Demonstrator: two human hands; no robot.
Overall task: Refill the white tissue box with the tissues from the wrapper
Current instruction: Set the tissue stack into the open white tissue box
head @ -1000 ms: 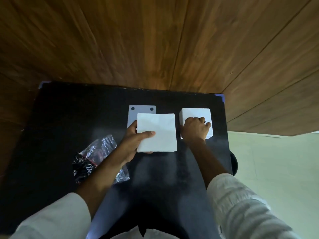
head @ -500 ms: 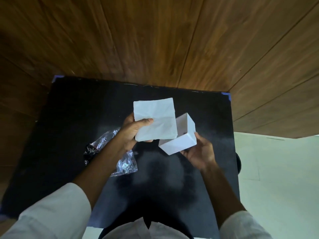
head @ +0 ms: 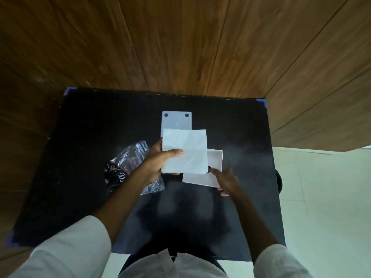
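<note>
Tilted further since half a second ago, white tissue box (head: 208,177), gripped by right hand (head: 225,182), presents its opening; left hand (head: 158,164) pinches tissue stack (head: 185,151) for insertion.

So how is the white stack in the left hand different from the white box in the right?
The tissue stack looks soft and creased; the white tissue box has smooth, stiff faces. The left hand holds the stack above, partly covering the box, which the right hand holds lower. Both are white and squarish.

The white stack of tissues (head: 184,151) is held above the middle of the worktop, partly covering the white tissue box (head: 208,177). The crinkly wrapper (head: 128,165) lies empty toward the left edge.
</note>
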